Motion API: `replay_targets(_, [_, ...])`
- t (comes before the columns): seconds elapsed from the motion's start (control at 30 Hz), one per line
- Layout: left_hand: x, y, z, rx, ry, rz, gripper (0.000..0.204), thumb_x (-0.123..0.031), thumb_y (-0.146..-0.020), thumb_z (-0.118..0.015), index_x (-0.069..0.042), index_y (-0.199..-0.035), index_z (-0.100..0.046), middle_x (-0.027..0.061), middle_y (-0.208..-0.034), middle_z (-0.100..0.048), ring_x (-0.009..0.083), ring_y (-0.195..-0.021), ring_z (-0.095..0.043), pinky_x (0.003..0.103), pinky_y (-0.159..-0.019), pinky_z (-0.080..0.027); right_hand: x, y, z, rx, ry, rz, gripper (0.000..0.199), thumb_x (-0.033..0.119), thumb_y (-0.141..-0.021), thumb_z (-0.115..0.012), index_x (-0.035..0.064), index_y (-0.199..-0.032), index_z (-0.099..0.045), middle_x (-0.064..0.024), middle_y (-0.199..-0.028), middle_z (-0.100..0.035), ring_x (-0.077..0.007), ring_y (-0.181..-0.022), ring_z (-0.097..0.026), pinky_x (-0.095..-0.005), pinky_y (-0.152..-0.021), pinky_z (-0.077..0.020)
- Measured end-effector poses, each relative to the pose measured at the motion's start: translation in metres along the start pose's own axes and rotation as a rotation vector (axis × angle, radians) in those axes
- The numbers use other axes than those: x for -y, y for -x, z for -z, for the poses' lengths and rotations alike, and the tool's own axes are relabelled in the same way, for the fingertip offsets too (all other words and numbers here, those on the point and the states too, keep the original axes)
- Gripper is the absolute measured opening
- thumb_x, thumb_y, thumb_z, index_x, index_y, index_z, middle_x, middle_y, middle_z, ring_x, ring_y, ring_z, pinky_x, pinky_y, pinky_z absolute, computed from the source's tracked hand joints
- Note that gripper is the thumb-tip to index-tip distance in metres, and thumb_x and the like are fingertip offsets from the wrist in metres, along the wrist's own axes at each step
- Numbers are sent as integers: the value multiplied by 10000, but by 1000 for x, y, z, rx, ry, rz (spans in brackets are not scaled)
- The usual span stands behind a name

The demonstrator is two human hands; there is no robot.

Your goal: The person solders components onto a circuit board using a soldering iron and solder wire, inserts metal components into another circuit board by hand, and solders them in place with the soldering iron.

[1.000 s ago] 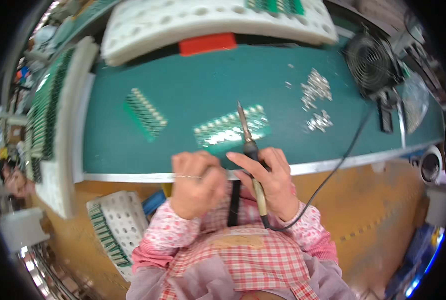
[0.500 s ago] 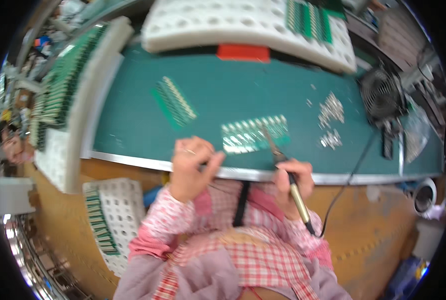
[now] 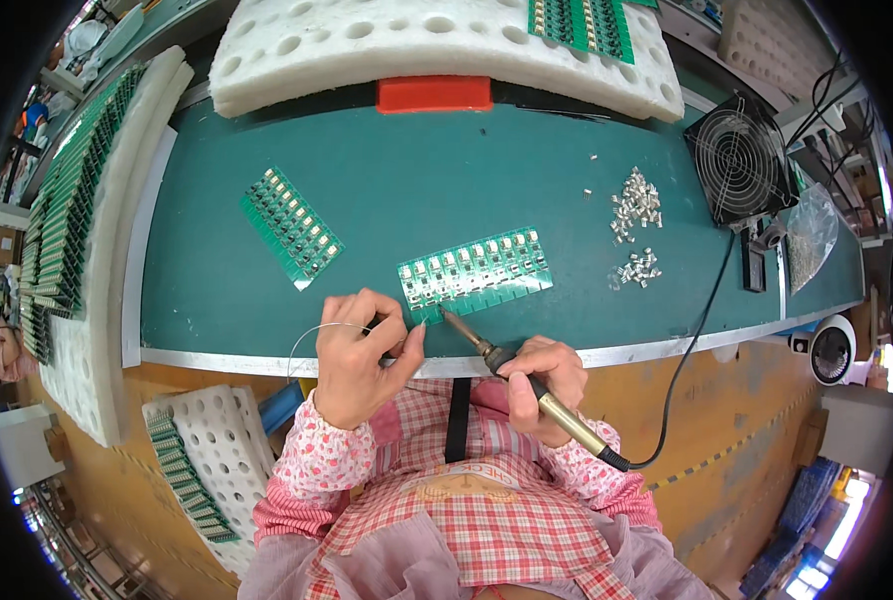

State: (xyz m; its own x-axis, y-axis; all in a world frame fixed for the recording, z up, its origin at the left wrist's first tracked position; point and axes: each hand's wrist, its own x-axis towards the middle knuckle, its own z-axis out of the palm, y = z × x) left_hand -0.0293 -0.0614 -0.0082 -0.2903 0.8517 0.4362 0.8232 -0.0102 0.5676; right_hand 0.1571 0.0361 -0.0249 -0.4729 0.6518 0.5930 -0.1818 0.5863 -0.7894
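Observation:
My right hand [image 3: 549,385] grips a soldering iron [image 3: 573,428] like a pen. The iron's tip meets the lower left edge of a green circuit board panel [image 3: 476,270], which lies flat on the mat with rows of small white and metal parts. Closed at the panel's lower left corner, my left hand [image 3: 364,355] pinches thin solder wire [image 3: 301,340] that loops out to its left. Something dark shows between those fingers, too covered to name. A second circuit board panel [image 3: 292,228] lies tilted farther left, apart from both hands.
Small metal parts [image 3: 636,205] lie in piles on the green mat [image 3: 386,160], right of the panel. Beyond them stand a black fan [image 3: 734,160] and a clear bag [image 3: 811,235]. White foam trays [image 3: 316,60] holding boards sit behind and left. A red block [image 3: 433,94] rests at the back.
The iron's tip has gone from the panel's upper middle to its lower left edge. My left hand has closed in on that corner. The whole view has shifted and sharpened.

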Motion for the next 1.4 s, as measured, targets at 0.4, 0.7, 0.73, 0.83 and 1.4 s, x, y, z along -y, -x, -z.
replay_targets(0.4, [0,-7,-1,9,-56,-14,230,-22,-684,-735,-59,-632,-514,38,-761,-546,220,-671,-495,355,-653,-344,1,-8,-3,96,56,34,96,6,-740,-673,18,-809,-607,-79,-661,-633,-207,-490,-585,-316,-481,-467])
replay_targets(0.7, [-7,-18,-2,-32,-4,106,161,15,-687,-748,-47,-774,-628,58,-910,-665,251,-804,-600,355,-736,-424,1,-10,-4,140,96,102,78,39,-824,-615,14,-867,-556,-60,-567,-550,-179,-427,-491,-320,-445,-402])
replay_targets(0.73, [-4,-19,-3,-5,-13,83,176,20,-690,-750,-47,-821,-653,65,-937,-682,261,-853,-619,352,-770,-437,2,-10,-4,139,96,96,82,39,-825,-617,15,-871,-553,-60,-570,-552,-179,-427,-492,-320,-447,-404])
replay_targets(0.83, [-1,-18,-4,20,-20,63,202,27,-699,-749,-46,-875,-683,68,-940,-702,269,-909,-642,346,-811,-451,1,-9,-5,135,97,89,88,38,-823,-620,15,-871,-550,-62,-575,-556,-180,-428,-494,-321,-450,-408])
replay_targets(1.4, [0,-19,-4,-6,-32,36,193,19,-701,-750,-55,-865,-681,51,-893,-704,251,-885,-646,347,-818,-438,-3,-2,2,56,-11,121,46,52,-773,-638,24,-779,-602,-55,-565,-536,-185,-419,-499,-308,-421,-396])
